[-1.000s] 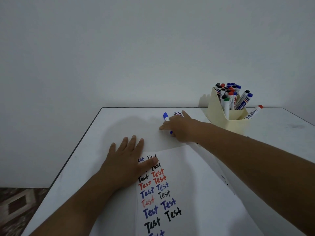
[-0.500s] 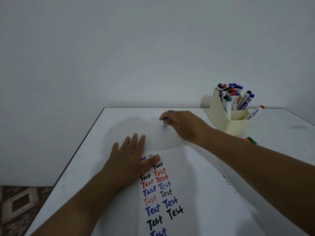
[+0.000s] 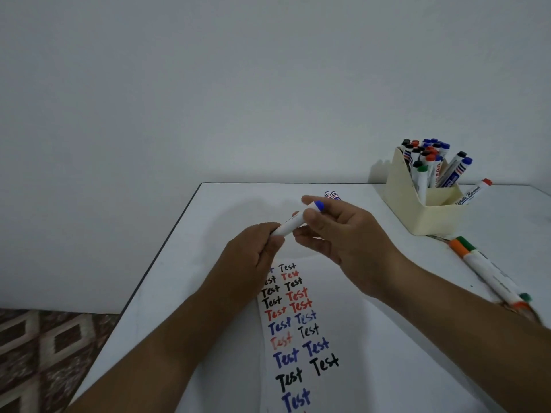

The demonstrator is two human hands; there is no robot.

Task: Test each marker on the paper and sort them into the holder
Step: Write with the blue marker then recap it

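Both hands hold one blue-capped marker (image 3: 299, 219) above the far edge of the paper (image 3: 343, 338), clear of the bench (image 3: 185, 263). The left hand (image 3: 253, 251) has its grip closed round the marker's lower barrel end; the right hand (image 3: 337, 234) pinches the upper barrel just below the blue end between thumb and fingers. The marker tilts up to the right. The paper carries two columns of the word "Test" in black, red and blue. The cream holder (image 3: 417, 204), full of markers, stands at the far right. Two more markers (image 3: 489, 272), apparently orange and green, lie beside it.
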